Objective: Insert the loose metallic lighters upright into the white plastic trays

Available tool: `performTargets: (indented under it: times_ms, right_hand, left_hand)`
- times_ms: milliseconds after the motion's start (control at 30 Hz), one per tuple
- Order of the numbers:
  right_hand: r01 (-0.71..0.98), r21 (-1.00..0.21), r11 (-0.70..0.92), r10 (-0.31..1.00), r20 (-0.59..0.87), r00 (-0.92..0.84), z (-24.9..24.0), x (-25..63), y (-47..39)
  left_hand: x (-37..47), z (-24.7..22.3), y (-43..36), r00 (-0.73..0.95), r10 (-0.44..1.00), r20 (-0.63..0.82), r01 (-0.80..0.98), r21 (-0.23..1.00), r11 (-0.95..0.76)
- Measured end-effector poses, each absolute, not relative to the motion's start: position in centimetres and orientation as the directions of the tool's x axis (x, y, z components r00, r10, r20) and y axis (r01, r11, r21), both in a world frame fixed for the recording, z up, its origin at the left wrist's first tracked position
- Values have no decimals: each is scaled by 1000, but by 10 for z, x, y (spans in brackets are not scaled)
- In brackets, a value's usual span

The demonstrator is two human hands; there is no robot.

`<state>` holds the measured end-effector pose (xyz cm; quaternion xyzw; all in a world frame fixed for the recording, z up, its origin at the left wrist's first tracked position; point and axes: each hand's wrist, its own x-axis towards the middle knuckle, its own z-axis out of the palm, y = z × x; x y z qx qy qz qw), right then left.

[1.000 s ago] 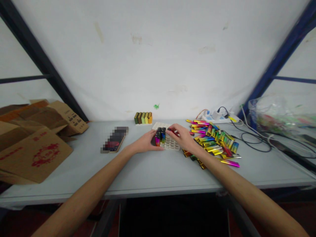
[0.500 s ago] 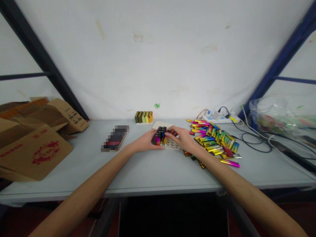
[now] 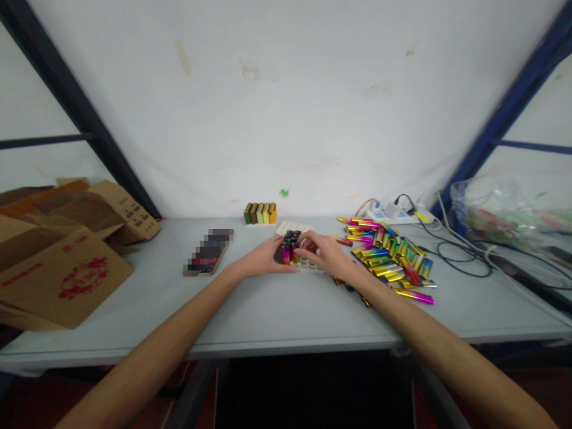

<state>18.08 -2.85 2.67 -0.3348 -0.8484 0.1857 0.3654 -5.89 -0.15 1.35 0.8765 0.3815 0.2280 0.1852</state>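
A white tray with round holes [image 3: 294, 227] lies at the middle of the table. Several shiny coloured cylinders with dark tops [image 3: 286, 254] stand upright in its left part. My left hand [image 3: 267, 257] wraps round the left side of this group, thumb along the near edge. Over the tray, from the right, my right hand [image 3: 324, 253] is curled with its fingertips at the group's right side; what they hold, if anything, is too small to make out. A pile of shiny multicoloured cylinders [image 3: 388, 253] lies right of my right hand.
A small block of green, yellow and orange cylinders [image 3: 260, 213] stands near the wall. Left are a phone [image 3: 210, 253], partly pixelated, and cardboard boxes [image 3: 96, 268]. A power strip [image 3: 395, 213], cables [image 3: 465, 274] and a clear plastic bag [image 3: 496, 202] occupy the right side.
My right hand's fingers have shifted slightly and curl more above the tray. The dark item that was at its fingertips no longer shows there. My left hand stays in place.
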Motion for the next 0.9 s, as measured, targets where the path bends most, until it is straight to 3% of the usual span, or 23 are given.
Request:
performTargets:
  times_ms: [167,267,400,533,633,733,833,900]
  right_hand:
    - [531,-521,668,740,540,-402,34,190,-19]
    - [725,-348,594,761,537,-365,32,213,0]
    - [918,-90,386,872,362,-331,20,249,20]
    - [929,-47,368,910,223,-349,11,263,28]
    - [898,-101,428,885,247,-394,10,258,30]
    - [831,-233,505,838,363,-408,10,248,28]
    - [688,-472,551,824,439,-359,14,239,24]
    - [508,-680,528,849,422,-319,17,232,21]
  left_hand:
    - [-59,14,-1,604,754,259,571,520,-636]
    - [-59,13,0,596,759,261,578,516,-632]
    - [-59,12,1,592,766,252,594,505,-626]
    - [-59,13,0,593,768,244,600,502,-623]
    - [-58,15,-1,591,772,236,607,500,-618]
    - [-58,15,-2,592,768,242,599,505,-621]
    - [-58,14,-1,597,763,250,594,501,-629]
    - [-58,14,-1,599,760,253,589,503,-632]
